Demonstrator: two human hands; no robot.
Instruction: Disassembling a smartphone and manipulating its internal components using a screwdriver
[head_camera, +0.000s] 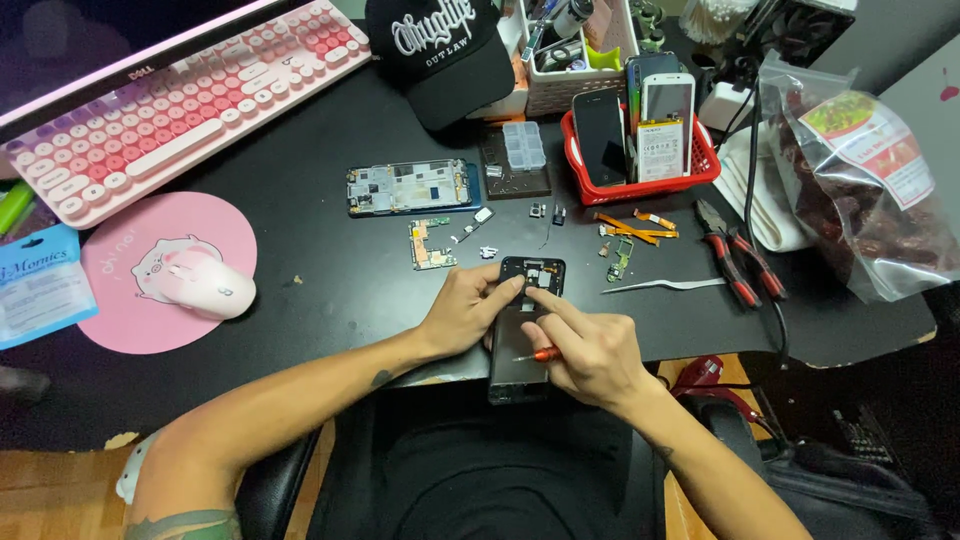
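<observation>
An opened black phone (530, 275) lies at the front edge of the black desk (300, 200), its back cover off. My left hand (463, 310) steadies the phone on its left side, fingers resting on the upper part. My right hand (590, 350) is closed around a small red-handled screwdriver (540, 354), with the index finger stretched onto the phone's inside. A detached phone frame (408, 187) and a small green circuit board (430, 245) lie just beyond, with several tiny parts around them.
A pink keyboard (170, 100), pink mouse (210, 285) on a pink mat and a black cap (445, 60) sit at the back. A red basket (700, 165) holds several phones. Pliers (740, 262), tweezers (665, 286), orange flex cables (630, 230) and a plastic bag (860, 190) lie right.
</observation>
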